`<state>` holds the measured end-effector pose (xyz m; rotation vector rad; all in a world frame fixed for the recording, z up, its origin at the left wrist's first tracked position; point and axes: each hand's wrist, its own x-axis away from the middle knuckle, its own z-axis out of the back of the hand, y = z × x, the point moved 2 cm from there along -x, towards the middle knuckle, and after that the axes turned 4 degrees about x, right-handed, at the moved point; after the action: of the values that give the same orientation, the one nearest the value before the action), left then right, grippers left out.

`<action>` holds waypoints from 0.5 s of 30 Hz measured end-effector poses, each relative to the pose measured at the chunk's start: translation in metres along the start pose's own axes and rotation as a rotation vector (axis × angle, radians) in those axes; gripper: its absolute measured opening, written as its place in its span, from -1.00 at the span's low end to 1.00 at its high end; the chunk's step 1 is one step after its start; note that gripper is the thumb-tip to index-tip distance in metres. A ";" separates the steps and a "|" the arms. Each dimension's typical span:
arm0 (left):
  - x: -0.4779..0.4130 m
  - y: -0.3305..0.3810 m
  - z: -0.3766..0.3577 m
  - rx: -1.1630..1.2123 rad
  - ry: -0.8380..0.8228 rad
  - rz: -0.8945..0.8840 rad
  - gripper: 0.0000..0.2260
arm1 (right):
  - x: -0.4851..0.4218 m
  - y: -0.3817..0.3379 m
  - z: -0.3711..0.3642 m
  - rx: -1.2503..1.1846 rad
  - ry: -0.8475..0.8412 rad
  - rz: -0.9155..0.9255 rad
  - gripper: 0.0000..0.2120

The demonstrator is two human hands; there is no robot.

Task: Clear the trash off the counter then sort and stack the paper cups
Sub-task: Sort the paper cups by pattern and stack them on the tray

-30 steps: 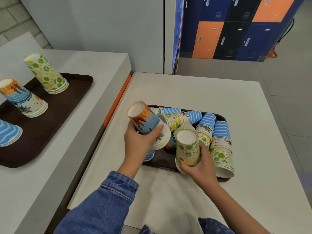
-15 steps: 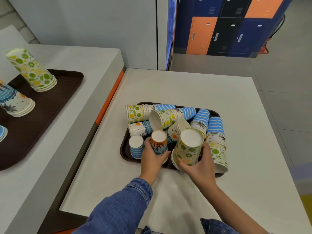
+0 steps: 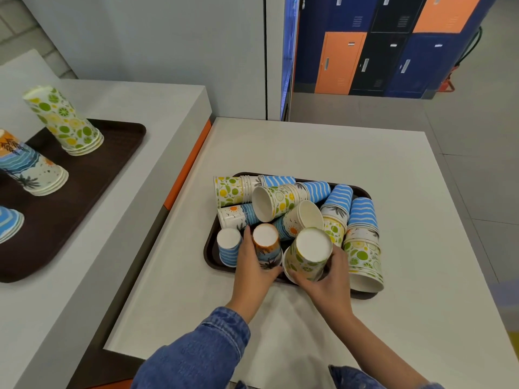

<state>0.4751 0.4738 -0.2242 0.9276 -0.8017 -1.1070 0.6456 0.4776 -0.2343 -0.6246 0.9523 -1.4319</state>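
We see a dark tray (image 3: 210, 256) on a pale grey table (image 3: 365, 153), and it is full of paper cups. Most of them lie on their sides in a messy pile (image 3: 283, 202). Some have blue and white waves, some have green and yellow fruit, and some show a sun and sea.

The left hand (image 3: 251, 266) is wrapped around an upside-down beach cup (image 3: 266, 245) (orange near its white bottom, with a palm tree lower down). It sits at the front of the tray. Just beside it, on the left, stands a small blue wavy cup (image 3: 229, 248), also upside down.

The right hand (image 3: 327, 279) curls around an upside-down fruit cup (image 3: 309, 255), which leans a little. Both arms wear blue denim sleeves (image 3: 196, 352).

On a higher grey counter (image 3: 140, 102) to the left sits a second dark tray (image 3: 112, 153). It holds neat upside-down stacks: a fruit stack (image 3: 63, 120), a beach stack (image 3: 28, 167) and a blue wavy stack (image 3: 8, 224).

Behind the table we see a grey wall (image 3: 168, 37) and orange, black and blue lockers (image 3: 379, 46).
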 end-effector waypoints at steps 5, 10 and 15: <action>0.023 0.035 0.035 0.023 0.143 -0.202 -0.34 | -0.001 -0.002 -0.014 0.044 -0.019 0.058 -0.20; -0.001 0.055 0.076 0.002 0.251 -0.268 -0.69 | -0.004 0.000 -0.020 0.062 -0.035 0.024 -0.20; -0.044 0.056 0.094 -0.041 0.178 -0.158 -0.80 | -0.005 0.000 -0.020 0.051 -0.057 -0.001 -0.19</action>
<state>0.4010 0.5063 -0.1381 1.0524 -0.5652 -1.1550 0.6293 0.4862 -0.2438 -0.6251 0.8687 -1.4275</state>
